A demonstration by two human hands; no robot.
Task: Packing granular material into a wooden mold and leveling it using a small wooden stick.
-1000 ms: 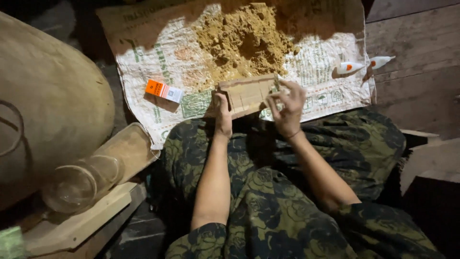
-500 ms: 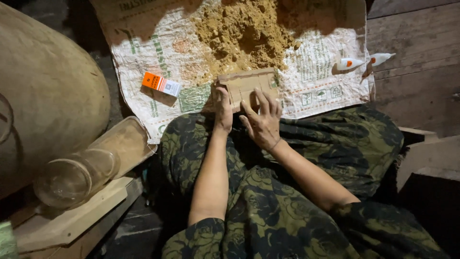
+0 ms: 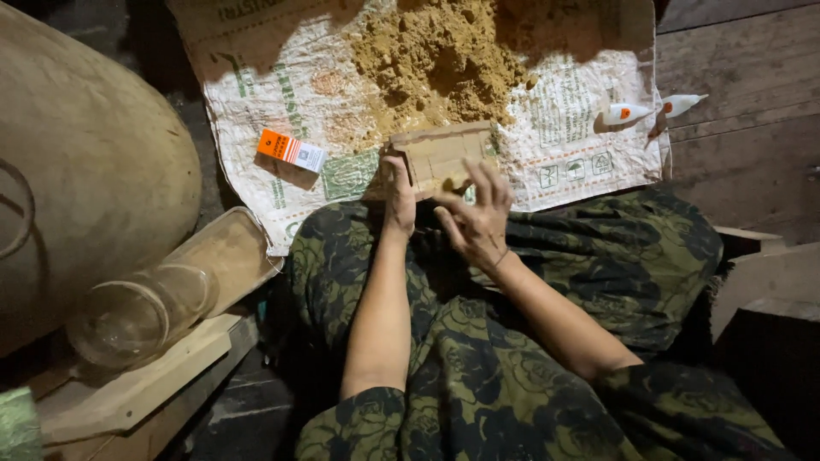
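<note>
1. A small rectangular block of pale tan wood [image 3: 440, 158] sits at the near edge of a printed white woven sack [image 3: 282, 85] spread flat on the floor, just above the person's lap.
2. The left hand [image 3: 398, 198] grips the block's left end, thumb and fingers closed around it.
3. The right hand [image 3: 475, 218] lies against the block's lower right part, fingers [image 3: 485, 181] spread loosely and resting on its face, not wrapped around it.
4. The block's long axis runs left to right, its right end tilted slightly away from the person; its broad face looks up at the camera.
5. A heap of loose yellow-brown sawdust [image 3: 440, 55] lies on the sack, touching the block's far edge.
6. A small orange and white carton [image 3: 291, 150] lies near the sack's left edge.
7. Two small white glue tubes with orange bands [image 3: 649, 109] lie at the sack's right edge.
8. A clear glass jar [image 3: 141, 312] lies on its side by the left knee.
</note>
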